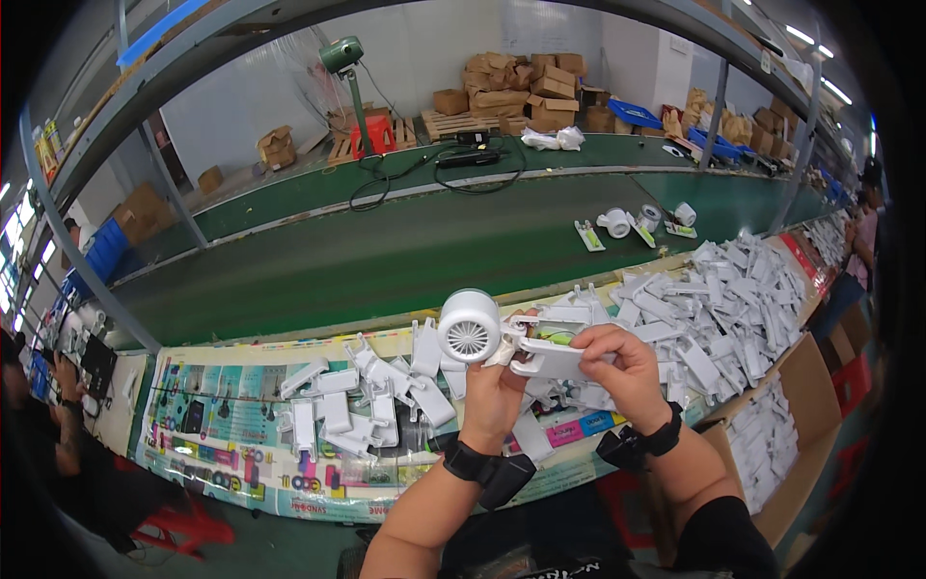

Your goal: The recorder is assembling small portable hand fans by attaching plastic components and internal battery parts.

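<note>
My left hand point(494, 403) is closed round a white plastic device with a round, slotted grille head point(469, 326); its narrow body extends right, with something yellow-green showing inside. A flat white plastic cover point(552, 364) lies against that body, and my right hand point(629, 376) pinches its right end between thumb and fingers. Whether the cover is seated on the body or merely touches it, I cannot tell. Below and left of my hands is a loose group of white plastic housing pieces point(336, 409). A much larger heap of similar pieces point(719, 309) lies to the right.
Beyond the printed table covering point(207, 425) runs a green conveyor belt point(367, 261), with several similar white units point(614, 223) on it. An open carton point(805, 405) of white pieces stands at my right. Metal shelf posts point(82, 256) rise beside the belt. Another person's arm point(69, 425) is at far left.
</note>
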`<action>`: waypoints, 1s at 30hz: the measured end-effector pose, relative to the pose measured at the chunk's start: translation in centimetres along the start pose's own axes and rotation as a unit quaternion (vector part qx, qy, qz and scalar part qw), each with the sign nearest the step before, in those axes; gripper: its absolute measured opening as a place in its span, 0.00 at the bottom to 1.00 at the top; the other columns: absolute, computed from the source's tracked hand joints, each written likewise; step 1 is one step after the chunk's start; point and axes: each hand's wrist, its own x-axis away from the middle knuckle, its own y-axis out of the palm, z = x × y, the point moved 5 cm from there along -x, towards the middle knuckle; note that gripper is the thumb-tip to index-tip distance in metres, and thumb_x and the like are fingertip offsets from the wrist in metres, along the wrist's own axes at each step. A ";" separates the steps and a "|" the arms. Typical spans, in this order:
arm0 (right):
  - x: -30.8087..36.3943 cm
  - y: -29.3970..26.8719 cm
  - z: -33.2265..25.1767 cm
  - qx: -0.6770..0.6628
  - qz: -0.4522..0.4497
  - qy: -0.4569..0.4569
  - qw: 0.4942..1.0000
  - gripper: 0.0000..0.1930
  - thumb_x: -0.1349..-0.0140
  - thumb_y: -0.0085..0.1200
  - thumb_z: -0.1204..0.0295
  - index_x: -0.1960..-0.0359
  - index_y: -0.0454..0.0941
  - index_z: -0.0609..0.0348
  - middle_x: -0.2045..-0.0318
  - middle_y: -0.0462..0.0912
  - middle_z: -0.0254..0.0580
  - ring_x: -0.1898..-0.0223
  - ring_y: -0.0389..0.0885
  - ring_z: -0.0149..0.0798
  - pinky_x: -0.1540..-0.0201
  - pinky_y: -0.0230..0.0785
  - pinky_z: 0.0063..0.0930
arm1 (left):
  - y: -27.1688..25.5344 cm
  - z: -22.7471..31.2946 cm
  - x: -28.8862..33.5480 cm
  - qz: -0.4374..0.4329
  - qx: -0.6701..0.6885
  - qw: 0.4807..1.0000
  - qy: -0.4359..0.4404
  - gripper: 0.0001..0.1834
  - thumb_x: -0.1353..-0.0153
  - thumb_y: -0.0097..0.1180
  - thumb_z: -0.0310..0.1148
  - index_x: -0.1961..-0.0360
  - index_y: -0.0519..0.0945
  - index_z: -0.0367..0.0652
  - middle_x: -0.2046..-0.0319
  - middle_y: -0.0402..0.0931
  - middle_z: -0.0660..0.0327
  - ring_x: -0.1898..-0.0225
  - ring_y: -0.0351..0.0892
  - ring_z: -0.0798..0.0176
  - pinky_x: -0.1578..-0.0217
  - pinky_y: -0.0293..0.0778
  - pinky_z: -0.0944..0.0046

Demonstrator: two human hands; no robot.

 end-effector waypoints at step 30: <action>0.6 2.2 -2.0 0.332 0.098 -0.131 0.929 0.27 0.51 0.61 0.72 0.47 0.70 0.59 0.48 0.72 0.48 0.41 0.65 0.47 0.42 0.59 0.38 | 0.1 0.3 1.5 0.077 -0.169 0.971 0.153 0.21 0.40 0.53 0.27 0.46 0.66 0.39 0.48 0.70 0.53 0.46 0.70 0.57 0.47 0.70 0.59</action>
